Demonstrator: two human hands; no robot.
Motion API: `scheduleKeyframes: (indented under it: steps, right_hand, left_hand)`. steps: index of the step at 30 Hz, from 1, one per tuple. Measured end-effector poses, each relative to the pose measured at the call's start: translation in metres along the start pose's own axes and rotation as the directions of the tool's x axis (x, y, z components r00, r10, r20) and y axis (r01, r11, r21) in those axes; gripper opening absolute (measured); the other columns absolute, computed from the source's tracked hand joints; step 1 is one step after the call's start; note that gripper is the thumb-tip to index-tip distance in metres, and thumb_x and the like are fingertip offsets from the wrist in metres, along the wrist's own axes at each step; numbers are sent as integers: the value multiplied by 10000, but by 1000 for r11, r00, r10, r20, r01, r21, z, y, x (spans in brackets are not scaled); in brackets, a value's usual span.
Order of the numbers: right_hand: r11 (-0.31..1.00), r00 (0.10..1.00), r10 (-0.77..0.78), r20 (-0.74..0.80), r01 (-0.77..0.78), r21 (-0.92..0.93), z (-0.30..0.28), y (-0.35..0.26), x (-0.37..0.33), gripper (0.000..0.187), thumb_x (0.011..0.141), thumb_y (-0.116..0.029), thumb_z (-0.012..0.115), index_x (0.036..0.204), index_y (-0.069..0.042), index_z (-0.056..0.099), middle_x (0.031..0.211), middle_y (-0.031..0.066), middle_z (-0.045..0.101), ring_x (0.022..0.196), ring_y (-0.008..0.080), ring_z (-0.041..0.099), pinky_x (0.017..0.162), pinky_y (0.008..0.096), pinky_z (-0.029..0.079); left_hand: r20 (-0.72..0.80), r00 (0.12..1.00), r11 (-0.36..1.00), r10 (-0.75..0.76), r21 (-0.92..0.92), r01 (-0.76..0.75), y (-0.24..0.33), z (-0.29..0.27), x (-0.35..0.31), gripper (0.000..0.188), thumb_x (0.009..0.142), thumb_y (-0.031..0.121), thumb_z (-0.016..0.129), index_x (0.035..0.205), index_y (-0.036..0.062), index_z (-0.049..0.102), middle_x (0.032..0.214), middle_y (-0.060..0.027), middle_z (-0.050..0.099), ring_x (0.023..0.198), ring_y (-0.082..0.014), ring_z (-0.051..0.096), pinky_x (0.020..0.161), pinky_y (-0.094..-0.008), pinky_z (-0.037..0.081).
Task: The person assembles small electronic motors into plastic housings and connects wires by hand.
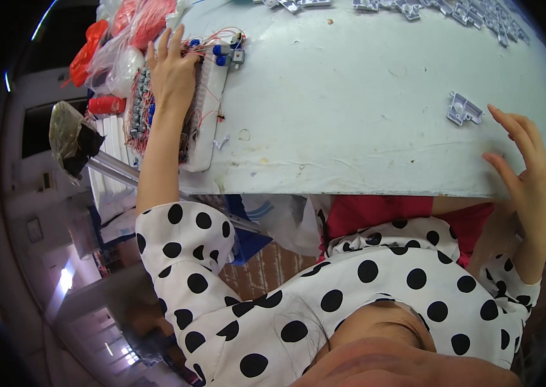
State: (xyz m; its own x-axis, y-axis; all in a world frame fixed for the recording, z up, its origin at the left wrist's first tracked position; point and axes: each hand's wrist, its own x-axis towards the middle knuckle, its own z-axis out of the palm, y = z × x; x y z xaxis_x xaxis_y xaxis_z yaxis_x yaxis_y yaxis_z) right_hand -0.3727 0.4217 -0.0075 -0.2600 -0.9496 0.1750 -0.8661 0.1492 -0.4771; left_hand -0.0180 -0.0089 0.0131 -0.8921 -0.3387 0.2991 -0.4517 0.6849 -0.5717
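Observation:
My left hand (173, 76) reaches over a white foam tray (203, 143) filled with small motors and thin red wires. Its fingers are stretched out and apart, and its fingertips are close to the wires at the tray's far end. Whether they touch any wire is hard to make out. Beside the hand, a few motors with blue ends (221, 55) stick out past the tray's right edge. At the right of the table, my right hand (523, 158) is held with thumb and fingers apart and nothing between them. A grey plastic housing part (464, 109) lies just left of its fingertips.
More grey plastic parts (473, 13) lie piled along the far edge of the table (324, 116). Red and clear plastic bags (121, 48) crowd the far left corner. A lamp head wrapped in plastic (73, 138) stands left of the tray. Near the tray is a small white scrap (221, 141).

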Motion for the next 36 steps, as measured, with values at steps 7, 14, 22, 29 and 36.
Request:
scheduleKeyframes:
  steps: [7,14,22,29,36]
  right_hand:
    - [999,1000,-1,-7,0,-43,5,10,-5,620,763,27,751,1355,-98,620,1207,114,614,1097,256,609,947,343,505]
    - [999,999,-34,6,35,-16,11,7,-2,604,771,14,752,1351,-98,625,1207,118,618,1088,253,612,924,345,511]
    - [998,998,-61,0,61,19,5,-2,1,589,764,35,734,1334,-63,621,1176,127,610,1066,267,604,915,344,490]
    - [997,999,-40,15,39,68,7,-7,-2,579,754,48,730,1315,-47,624,1146,129,604,1026,270,588,888,340,478]
    - [993,999,-25,36,21,117,7,-14,1,563,741,52,734,1288,-44,638,1119,126,606,1007,277,587,872,340,480]
  left_hand:
    - [-5,1000,999,5,-44,-5,-1,-3,3,84,772,101,759,806,175,779,1493,-75,505,1415,-319,404,1191,-547,261]
    - [-40,997,998,62,-27,-63,0,0,0,66,812,141,731,845,180,772,1495,-54,500,1414,-285,409,1189,-590,225]
    - [-8,994,993,106,50,-105,11,-3,8,161,880,145,636,749,160,727,1498,-28,505,1426,-246,402,1214,-630,91]
    - [-64,991,993,119,26,-118,9,-4,-9,109,860,115,646,768,119,704,1467,-13,532,1435,-222,385,1213,-645,91]
    - [-24,990,971,140,197,-132,8,-6,-4,61,856,90,653,820,95,701,1439,9,557,1413,-211,419,1208,-658,115]
